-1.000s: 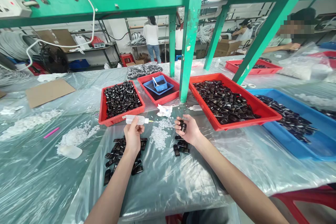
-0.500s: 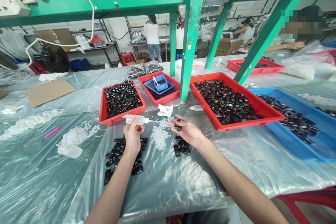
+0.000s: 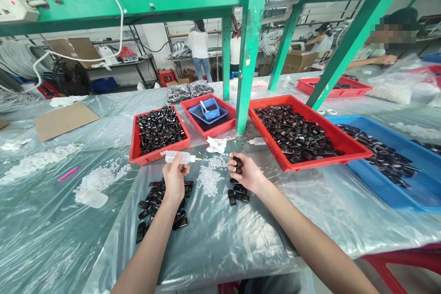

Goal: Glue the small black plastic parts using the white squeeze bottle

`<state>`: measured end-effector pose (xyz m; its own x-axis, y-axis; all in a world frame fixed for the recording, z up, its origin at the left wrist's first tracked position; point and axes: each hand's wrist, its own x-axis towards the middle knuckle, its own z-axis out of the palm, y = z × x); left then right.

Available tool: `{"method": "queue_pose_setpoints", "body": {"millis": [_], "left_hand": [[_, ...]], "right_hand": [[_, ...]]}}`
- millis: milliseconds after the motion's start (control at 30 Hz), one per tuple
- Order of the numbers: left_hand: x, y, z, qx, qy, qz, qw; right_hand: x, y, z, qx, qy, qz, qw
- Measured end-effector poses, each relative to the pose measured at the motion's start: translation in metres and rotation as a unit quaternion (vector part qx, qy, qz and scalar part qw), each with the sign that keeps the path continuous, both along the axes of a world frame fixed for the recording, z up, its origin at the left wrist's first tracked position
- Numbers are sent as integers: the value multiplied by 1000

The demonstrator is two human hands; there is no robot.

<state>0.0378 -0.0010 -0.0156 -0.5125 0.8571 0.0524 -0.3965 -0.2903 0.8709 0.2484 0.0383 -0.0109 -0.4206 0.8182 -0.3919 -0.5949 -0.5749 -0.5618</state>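
While the left hand [image 3: 174,179] is wrapped around a small squeeze bottle [image 3: 180,157] — nozzle pointing right, body lying sideways just in front of the red tray [image 3: 133,146] of black parts — the right hand [image 3: 246,173] has its fingers curled around a black part [image 3: 237,164], held above the plastic-covered table [image 3: 220,239]. A few loose black pieces [image 3: 237,193] sit right below that hand, and a bigger scatter [image 3: 161,204] lies under the left wrist. Between the hands there's a pile of white bits [image 3: 209,177]. Off to the right — a big red tray [image 3: 347,140] full of more black parts, next to a blue tray [image 3: 413,188].
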Motion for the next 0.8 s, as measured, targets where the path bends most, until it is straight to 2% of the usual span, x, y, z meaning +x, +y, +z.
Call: {"method": "queue_pose_setpoints", "body": {"millis": [167, 333, 433, 533, 600, 633, 667, 733, 800], "left_hand": [[-1, -1, -1, -3, 4, -2, 1000], [-1, -1, -1, -7, 11, -1, 1000], [-1, -2, -1, -10, 10, 0, 1000], [0, -1, 0, -15, 15, 1, 1000], [0, -1, 0, -15, 16, 2, 1000], [0, -1, 0, -13, 16, 4, 1000], [0, -1, 0, -11, 15, 4, 1000], [0, -1, -1, -8, 15, 2, 1000], [0, -1, -1, -4, 13, -1, 1000]], "right_hand": [[2, 2, -3, 5, -10, -20, 1000], [1, 3, -6, 18, -78, -77, 994], [0, 4, -7, 39, -97, -84, 991], [1, 5, -10, 87, -120, -75, 986], [4, 8, -13, 176, -175, -75, 966], [7, 9, -14, 240, -224, -70, 942], [10, 11, -16, 310, -286, -62, 905], [19, 16, -20, 432, -426, -33, 794], [30, 21, -23, 495, -547, 6, 675]]}}
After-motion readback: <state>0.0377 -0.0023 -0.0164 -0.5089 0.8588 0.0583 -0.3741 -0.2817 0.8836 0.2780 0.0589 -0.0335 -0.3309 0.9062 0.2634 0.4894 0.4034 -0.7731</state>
